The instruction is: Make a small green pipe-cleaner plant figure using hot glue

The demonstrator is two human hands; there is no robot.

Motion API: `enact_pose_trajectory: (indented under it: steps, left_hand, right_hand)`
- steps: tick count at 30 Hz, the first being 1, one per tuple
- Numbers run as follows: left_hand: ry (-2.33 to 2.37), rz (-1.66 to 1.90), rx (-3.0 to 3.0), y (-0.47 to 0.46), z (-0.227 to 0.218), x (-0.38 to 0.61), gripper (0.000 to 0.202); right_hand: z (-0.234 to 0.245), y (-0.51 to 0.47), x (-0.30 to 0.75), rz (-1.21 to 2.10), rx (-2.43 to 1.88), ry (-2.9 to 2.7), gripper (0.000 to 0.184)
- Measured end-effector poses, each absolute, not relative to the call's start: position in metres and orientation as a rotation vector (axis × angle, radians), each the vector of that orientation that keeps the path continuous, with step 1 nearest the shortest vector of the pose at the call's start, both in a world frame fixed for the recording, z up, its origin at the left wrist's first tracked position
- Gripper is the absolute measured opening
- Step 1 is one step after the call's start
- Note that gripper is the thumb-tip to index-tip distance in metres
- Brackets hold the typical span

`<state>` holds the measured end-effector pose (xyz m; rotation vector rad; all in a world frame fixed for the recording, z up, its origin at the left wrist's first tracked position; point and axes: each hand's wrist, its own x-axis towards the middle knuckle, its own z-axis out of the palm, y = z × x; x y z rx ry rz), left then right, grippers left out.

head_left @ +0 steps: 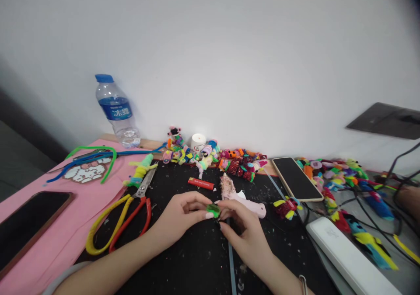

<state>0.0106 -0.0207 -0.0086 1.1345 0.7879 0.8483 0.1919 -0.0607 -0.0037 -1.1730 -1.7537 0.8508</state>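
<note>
Green piece (213,210) partly hidden by fingers (208,216), shape unclear

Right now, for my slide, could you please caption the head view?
Left hand pinching a small green piece, right hand close beside it, above a black mat, scissors lying nearby.

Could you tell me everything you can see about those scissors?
The scissors have one big yellow handle loop and one red loop, smooth and plastic-looking. Their grey metal blades look closed or nearly so and point away from the person. They lie unheld, mostly on the black surface, with a fuzzy green-and-yellow figure right beside the blades; whether it touches them is unclear.
</note>
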Motion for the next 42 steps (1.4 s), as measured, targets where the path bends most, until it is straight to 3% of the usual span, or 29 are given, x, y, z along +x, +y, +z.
enact_pose_trajectory:
  steps: [7,17,23,31,35,42]
  left_hand:
    - [0.902,0.848,1.226,-0.022,-0.002,0.012,0.011]
    - [0.915,0.903,1.229,-0.020,-0.004,0.010,0.025]
    - [1.064,1.045,1.658,-0.010,0.004,-0.001,0.019]
    - [1.188,0.847,2.169,-0.006,0.000,-0.006,0.033]
    - [1.243,0.828,2.386,-0.006,0.005,-0.013,0.029]
    - [2.004,0.743,2.470,0.018,0.039,-0.054,0.031]
  right_hand:
    - [-0.001,-0.062,0.192,0.766,-1.197,-1.816,0.021]
    - [-0.003,-0.060,0.193,0.661,-1.258,-1.754,0.022]
    - [-0.004,-0.060,0.199,0.509,-1.359,-1.696,0.021]
    - [-0.005,-0.061,0.199,0.548,-1.333,-1.711,0.019]
    - [-0.005,-0.060,0.199,0.555,-1.327,-1.705,0.019]
    - [-0.006,-0.060,0.199,0.527,-1.319,-1.700,0.020]
